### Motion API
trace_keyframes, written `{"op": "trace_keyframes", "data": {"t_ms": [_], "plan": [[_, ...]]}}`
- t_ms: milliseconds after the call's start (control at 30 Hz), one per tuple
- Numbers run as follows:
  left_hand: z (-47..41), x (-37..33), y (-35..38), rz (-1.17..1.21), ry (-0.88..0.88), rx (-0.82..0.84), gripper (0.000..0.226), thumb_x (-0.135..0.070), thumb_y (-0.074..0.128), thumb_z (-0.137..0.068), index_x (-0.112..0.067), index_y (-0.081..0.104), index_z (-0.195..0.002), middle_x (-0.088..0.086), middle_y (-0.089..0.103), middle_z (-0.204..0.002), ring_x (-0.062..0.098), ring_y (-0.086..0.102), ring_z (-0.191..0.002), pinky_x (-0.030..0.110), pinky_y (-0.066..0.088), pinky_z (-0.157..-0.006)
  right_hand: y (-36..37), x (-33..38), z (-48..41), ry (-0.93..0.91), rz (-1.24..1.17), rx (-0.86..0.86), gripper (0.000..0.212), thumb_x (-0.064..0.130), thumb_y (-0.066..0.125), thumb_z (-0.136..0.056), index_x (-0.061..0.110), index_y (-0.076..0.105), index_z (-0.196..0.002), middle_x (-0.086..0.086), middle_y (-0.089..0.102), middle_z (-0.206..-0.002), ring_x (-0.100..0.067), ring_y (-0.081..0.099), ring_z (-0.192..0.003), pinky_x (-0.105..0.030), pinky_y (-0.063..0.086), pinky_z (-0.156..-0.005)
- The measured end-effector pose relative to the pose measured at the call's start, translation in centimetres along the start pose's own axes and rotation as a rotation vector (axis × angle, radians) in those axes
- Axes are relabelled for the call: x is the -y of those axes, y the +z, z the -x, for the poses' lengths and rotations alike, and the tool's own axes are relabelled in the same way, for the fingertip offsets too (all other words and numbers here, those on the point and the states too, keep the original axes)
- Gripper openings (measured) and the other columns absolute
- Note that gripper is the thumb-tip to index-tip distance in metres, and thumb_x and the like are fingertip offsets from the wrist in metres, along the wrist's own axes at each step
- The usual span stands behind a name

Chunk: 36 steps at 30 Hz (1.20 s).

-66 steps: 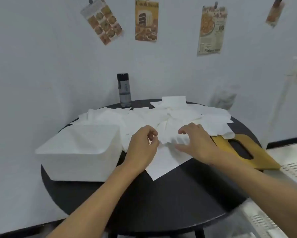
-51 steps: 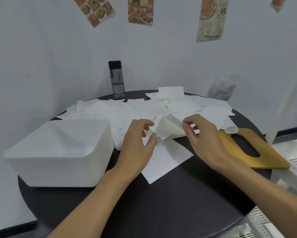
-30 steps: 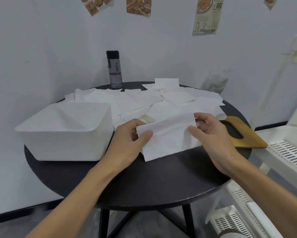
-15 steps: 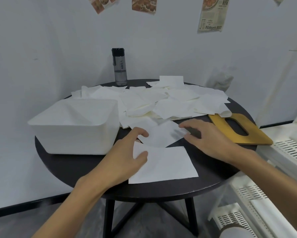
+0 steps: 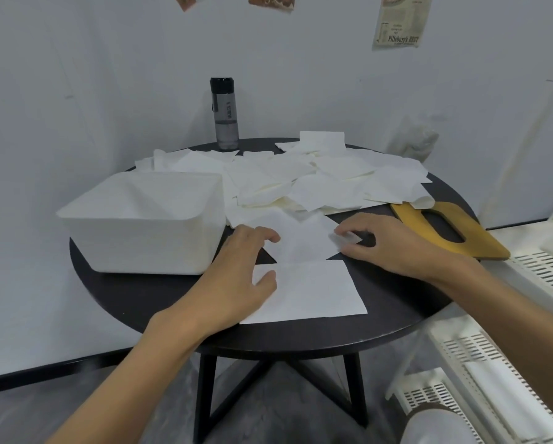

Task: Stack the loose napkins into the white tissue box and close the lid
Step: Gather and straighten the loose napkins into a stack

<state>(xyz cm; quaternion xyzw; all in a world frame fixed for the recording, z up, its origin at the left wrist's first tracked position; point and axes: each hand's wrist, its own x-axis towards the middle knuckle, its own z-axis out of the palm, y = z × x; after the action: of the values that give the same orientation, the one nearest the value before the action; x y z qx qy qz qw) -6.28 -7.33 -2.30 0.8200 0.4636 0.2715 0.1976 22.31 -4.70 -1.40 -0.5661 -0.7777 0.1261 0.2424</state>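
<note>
Napkin [image 5: 313, 290]: thin matte white paper rectangle, flat near counter [image 5: 300, 336] front edge, long axis left-right. Left grip [image 5: 236, 277] released, resting on its left end. Right grip [image 5: 393, 245] pinches corner of second napkin [image 5: 300, 240] just behind. Rounded white tissue box [image 5: 147, 232] open, at left.

White napkins [image 5: 300, 174], black table [image 5: 160, 293], ochre lid [image 5: 441, 232], white box [image 5: 147, 238].

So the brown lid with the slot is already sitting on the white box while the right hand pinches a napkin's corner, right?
Not quite. The head view shows the brown lid lying flat on the table at its right edge, apart from the white box, which has no lid on it. The rest holds: the right hand pinches a corner of a napkin.
</note>
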Motion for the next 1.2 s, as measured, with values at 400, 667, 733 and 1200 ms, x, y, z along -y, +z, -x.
{"op": "trace_keyframes", "data": {"t_ms": [400, 667, 733, 1200], "plan": [[-1.6, -0.1, 0.0, 0.046, 0.017, 0.009, 0.051, -0.030, 0.062, -0.096, -0.035, 0.039, -0.142, -0.039, 0.037, -0.124, -0.012, 0.035, -0.119, -0.006, 0.024, -0.090, 0.9, 0.8, -1.5, -0.007, -0.011, -0.094, 0.008, 0.024, 0.065, -0.095, 0.022, 0.068, -0.087, 0.012, 0.062, -0.090, 0.000, 0.056, -0.082, -0.014, 0.039, -0.072], [-3.1, 0.3, 0.5, 0.131, -0.020, -0.117, 0.051, -0.031, 0.071, -0.090, -0.034, 0.051, -0.137, -0.028, 0.052, -0.131, -0.008, 0.046, -0.116, 0.006, 0.036, -0.094, -0.3, 3.8, -1.4, 0.011, -0.309, -0.343, 0.013, 0.017, 0.057, -0.098, 0.020, 0.063, -0.087, 0.006, 0.062, -0.081, -0.002, 0.051, -0.066, -0.011, 0.039, -0.059], [-3.3, 0.3, 0.5, 0.145, -0.011, -0.115, 0.041, -0.029, 0.074, -0.088, -0.034, 0.058, -0.126, -0.027, 0.058, -0.120, -0.007, 0.051, -0.111, 0.010, 0.038, -0.093, -0.6, 4.3, -1.6, 0.032, -0.389, -0.413, 0.016, 0.015, 0.057, -0.097, 0.023, 0.062, -0.083, 0.007, 0.062, -0.083, -0.001, 0.051, -0.070, -0.010, 0.039, -0.061], [-2.5, -1.7, -0.3, 0.452, -0.045, -0.330, 0.023, -0.028, 0.059, -0.101, -0.023, 0.076, -0.087, -0.006, 0.074, -0.082, 0.008, 0.067, -0.079, 0.021, 0.049, -0.072, -0.7, 2.9, 0.3, 0.160, -0.727, -0.277, 0.045, 0.010, 0.063, -0.094, 0.023, 0.049, -0.135, 0.000, 0.074, -0.105, -0.017, 0.065, -0.104, -0.031, 0.047, -0.094]]}}
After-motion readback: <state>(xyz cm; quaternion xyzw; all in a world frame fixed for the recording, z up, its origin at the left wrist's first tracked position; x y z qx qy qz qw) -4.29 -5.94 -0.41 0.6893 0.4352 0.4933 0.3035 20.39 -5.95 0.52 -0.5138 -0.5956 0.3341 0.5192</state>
